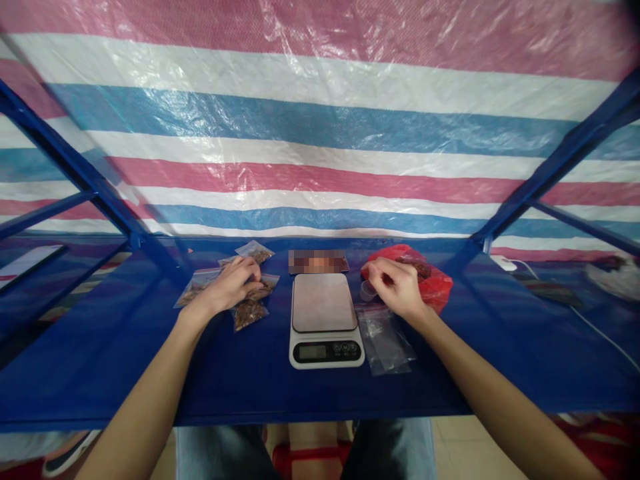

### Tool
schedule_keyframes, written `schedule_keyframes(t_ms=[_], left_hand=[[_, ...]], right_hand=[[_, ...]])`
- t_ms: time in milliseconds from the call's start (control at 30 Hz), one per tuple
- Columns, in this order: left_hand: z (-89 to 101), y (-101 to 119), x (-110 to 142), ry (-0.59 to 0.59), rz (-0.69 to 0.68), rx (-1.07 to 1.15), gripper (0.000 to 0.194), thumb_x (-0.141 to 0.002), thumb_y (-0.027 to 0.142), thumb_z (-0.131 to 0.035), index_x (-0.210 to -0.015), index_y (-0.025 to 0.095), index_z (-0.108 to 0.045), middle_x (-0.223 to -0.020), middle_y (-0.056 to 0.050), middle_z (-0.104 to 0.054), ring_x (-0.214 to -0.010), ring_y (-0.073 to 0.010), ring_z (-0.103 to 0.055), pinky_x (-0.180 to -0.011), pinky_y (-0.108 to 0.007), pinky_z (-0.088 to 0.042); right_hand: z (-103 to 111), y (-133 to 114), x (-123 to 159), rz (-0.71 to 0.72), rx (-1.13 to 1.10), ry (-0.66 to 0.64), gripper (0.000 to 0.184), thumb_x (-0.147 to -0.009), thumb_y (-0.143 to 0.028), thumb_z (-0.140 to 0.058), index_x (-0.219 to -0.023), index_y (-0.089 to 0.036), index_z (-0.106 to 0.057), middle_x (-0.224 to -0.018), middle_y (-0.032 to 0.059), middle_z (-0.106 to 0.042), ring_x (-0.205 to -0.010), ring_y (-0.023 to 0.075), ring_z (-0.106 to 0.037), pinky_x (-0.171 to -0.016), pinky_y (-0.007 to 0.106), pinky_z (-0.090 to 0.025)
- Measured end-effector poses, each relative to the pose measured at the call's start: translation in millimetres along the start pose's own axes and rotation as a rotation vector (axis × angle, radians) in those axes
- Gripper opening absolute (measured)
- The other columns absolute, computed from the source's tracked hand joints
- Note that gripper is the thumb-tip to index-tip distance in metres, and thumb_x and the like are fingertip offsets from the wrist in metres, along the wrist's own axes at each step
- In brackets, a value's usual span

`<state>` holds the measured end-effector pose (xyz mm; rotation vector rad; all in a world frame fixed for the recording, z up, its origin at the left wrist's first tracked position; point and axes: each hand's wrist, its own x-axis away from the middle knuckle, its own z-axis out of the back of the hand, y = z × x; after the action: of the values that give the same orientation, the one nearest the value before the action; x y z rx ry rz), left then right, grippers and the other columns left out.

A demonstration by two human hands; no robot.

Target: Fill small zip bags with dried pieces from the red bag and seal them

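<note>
My left hand [237, 283] lies over a loose group of small clear zip bags filled with brown bits, its fingers bent down onto one filled zip bag [267, 285]. More filled bags lie around it, one at the front [249, 313] and one at the back [256, 251]. My right hand [397, 283] is closed, fingertips pinched at the left edge of an open red plastic bag [440, 288] with brown contents [420, 267]. Just under those fingertips stands a small clear cup [367, 291]. Between my hands is a white kitchen scale [326, 307], its plate bare.
Flat clear zip bags [385, 340] lie right of the scale. A dark, partly blurred flat item [320, 261] sits behind it. The blue table [240, 380] has blue metal posts [485, 237] at both sides and a striped tarp [320, 133] behind. A white cable [600, 333] runs at the right.
</note>
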<state>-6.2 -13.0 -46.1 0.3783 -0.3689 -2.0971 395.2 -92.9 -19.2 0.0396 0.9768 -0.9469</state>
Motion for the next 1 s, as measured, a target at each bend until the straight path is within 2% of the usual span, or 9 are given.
schedule_keyframes(t_ms=[200, 367, 433, 533, 633, 733, 833, 900, 1000], left_hand=[[-10.5, -3, -4, 0.077, -0.05, 0.104, 0.013, -0.088, 0.029, -0.064, -0.097, 0.022, -0.07, -0.093, -0.005, -0.071, -0.091, -0.0234, -0.063, -0.088, -0.037, -0.049], [-14.3, -4, -5, 0.162, 0.0, 0.132, 0.026, -0.086, 0.03, -0.068, -0.11, 0.023, -0.077, -0.099, -0.009, -0.075, -0.102, -0.0294, -0.067, -0.099, -0.047, -0.052], [-12.0, -3, -5, 0.194, 0.013, 0.155, 0.029, -0.087, 0.031, -0.067, -0.113, 0.023, -0.078, -0.103, -0.01, -0.076, -0.104, -0.0297, -0.067, -0.104, -0.05, -0.05], [-3.3, 0, -4, 0.25, 0.019, 0.185, 0.025, -0.092, 0.034, -0.064, -0.105, 0.023, -0.082, -0.103, -0.009, -0.079, -0.104, -0.0283, -0.067, -0.109, -0.051, -0.047], [5.8, 7, -3, 0.379, 0.036, 0.239, 0.032, -0.095, 0.044, -0.062, -0.105, 0.021, -0.083, -0.103, -0.011, -0.078, -0.106, -0.0292, -0.066, -0.106, -0.049, -0.048], [8.0, 17, -3, 0.523, 0.097, 0.532, 0.043, -0.087, 0.055, -0.073, -0.107, 0.018, -0.083, -0.109, -0.012, -0.079, -0.105, -0.0299, -0.069, -0.099, -0.045, -0.053], [4.3, 26, -5, 0.632, 0.223, 0.955, 0.054, -0.065, 0.055, -0.092, -0.102, 0.017, -0.082, -0.106, -0.011, -0.08, -0.094, -0.0286, -0.072, -0.084, -0.038, -0.057], [2.4, 31, -6, 0.658, 0.291, 1.142, 0.056, -0.055, 0.047, -0.098, -0.097, 0.016, -0.081, -0.097, -0.009, -0.08, -0.083, -0.0257, -0.072, -0.074, -0.035, -0.057], [2.5, 38, -8, 0.653, 0.31, 1.263, 0.049, -0.056, 0.041, -0.098, -0.092, 0.016, -0.079, -0.09, -0.006, -0.079, -0.077, -0.0208, -0.071, -0.071, -0.031, -0.057]], right_hand=[[1, 9, 1, -0.075, 0.029, 0.051, 0.04, -0.104, -0.038, -0.051, -0.073, -0.022, -0.07, -0.059, 0.0007, -0.065, -0.052, 0.0156, -0.057, -0.055, 0.028, -0.045], [0, 14, 1, -0.065, 0.026, 0.051, 0.039, -0.103, -0.037, -0.05, -0.074, -0.021, -0.07, -0.057, -0.0007, -0.063, -0.048, 0.0135, -0.052, -0.054, 0.027, -0.043], [0, 15, 2, -0.065, 0.024, 0.051, 0.039, -0.103, -0.037, -0.05, -0.073, -0.021, -0.069, -0.056, -0.0011, -0.061, -0.047, 0.0132, -0.05, -0.053, 0.027, -0.041], [-1, 16, 2, -0.062, 0.019, 0.052, 0.04, -0.103, -0.036, -0.051, -0.068, -0.022, -0.066, -0.054, -0.0016, -0.058, -0.047, 0.013, -0.048, -0.053, 0.028, -0.039], [-1, 16, 3, -0.048, 0.014, 0.051, 0.04, -0.102, -0.034, -0.052, -0.066, -0.022, -0.063, -0.054, -0.0019, -0.057, -0.047, 0.0127, -0.047, -0.053, 0.028, -0.038], [0, 15, 3, -0.036, 0.011, 0.043, 0.04, -0.103, -0.032, -0.052, -0.066, -0.022, -0.063, -0.055, -0.0019, -0.057, -0.047, 0.0127, -0.047, -0.053, 0.028, -0.038], [0, 13, 3, -0.032, 0.007, 0.026, 0.039, -0.103, -0.032, -0.052, -0.067, -0.022, -0.064, -0.056, -0.0019, -0.058, -0.048, 0.0129, -0.047, -0.053, 0.028, -0.038], [-1, 12, 3, -0.038, 0.004, 0.003, 0.039, -0.103, -0.033, -0.053, -0.068, -0.022, -0.065, -0.055, -0.0019, -0.058, -0.048, 0.0129, -0.048, -0.054, 0.028, -0.039], [-2, 11, 3, -0.056, -0.006, -0.029, 0.039, -0.104, -0.035, -0.053, -0.071, -0.021, -0.067, -0.058, -0.0008, -0.062, -0.048, 0.0132, -0.051, -0.054, 0.028, -0.041]])
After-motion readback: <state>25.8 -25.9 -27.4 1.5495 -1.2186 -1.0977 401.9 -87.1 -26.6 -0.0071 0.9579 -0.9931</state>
